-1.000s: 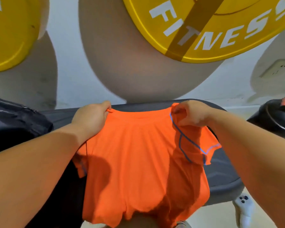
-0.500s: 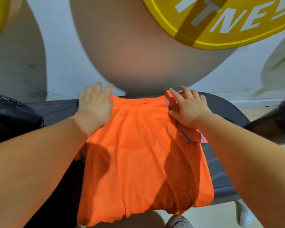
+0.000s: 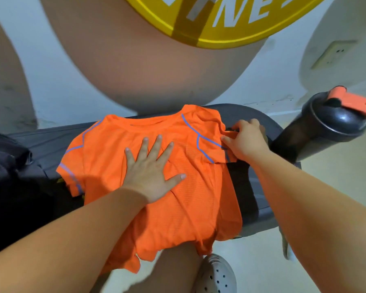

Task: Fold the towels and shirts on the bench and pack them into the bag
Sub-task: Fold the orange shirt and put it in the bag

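An orange shirt with blue seam lines lies spread across the dark grey bench, its hem hanging over the near edge. My left hand presses flat on the shirt's chest with fingers spread. My right hand pinches the edge of the shirt's right sleeve at the bench's right side. The left sleeve lies flat on the bench. A black bag sits at the far left, only partly in view.
A black shaker bottle with an orange flip cap stands at the right, close to my right hand. A yellow weight plate leans against the white wall behind the bench. My foot in a grey clog is below.
My left hand moved from the shirt's left shoulder to the chest and lies flat there. My right hand shifted outward to the right sleeve and now pinches it.
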